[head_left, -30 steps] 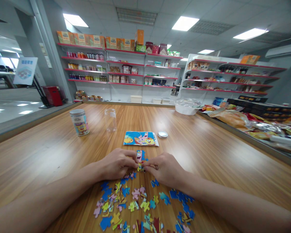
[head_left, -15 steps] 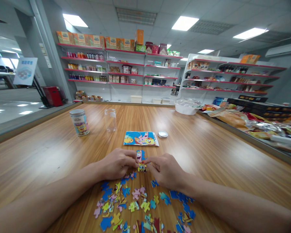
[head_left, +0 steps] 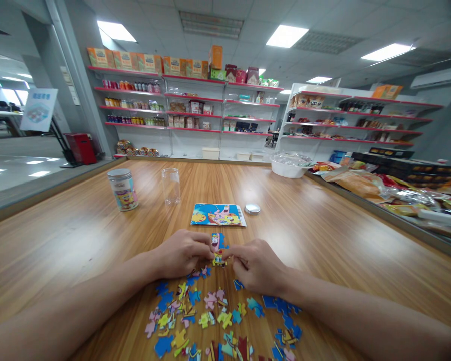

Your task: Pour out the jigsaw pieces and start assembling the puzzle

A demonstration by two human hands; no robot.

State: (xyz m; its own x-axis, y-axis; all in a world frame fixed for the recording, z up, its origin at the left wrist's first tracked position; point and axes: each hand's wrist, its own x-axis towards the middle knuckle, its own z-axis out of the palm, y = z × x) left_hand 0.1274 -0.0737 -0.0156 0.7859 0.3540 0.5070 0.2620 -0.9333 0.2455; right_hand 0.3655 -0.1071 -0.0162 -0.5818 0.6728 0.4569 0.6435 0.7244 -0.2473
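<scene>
A small joined part of a jigsaw puzzle [head_left: 218,240] lies on the wooden table between my hands, with a pink figure on blue at its top. Just below it is a yellow puzzle piece [head_left: 218,259] with a face. My left hand [head_left: 188,253] is closed, its fingertips pinching at the left edge of these pieces. From the other side, my right hand [head_left: 257,265] presses its index finger on the yellow piece, the other fingers curled in. Many loose puzzle pieces [head_left: 211,300] are spread nearer to me. Beyond the hands lies a picture card [head_left: 218,214] with cartoon figures.
A silver lid [head_left: 252,208] lies right of the card. At the back left stand a clear plastic jar [head_left: 171,186] and a printed can [head_left: 123,190]. A white basin [head_left: 290,166] sits at the far edge, and packaged snacks [head_left: 409,188] line the right side.
The yellow piece has shifted slightly left and up against the joined part, with my right index finger moving along. My left hand stays almost still.
</scene>
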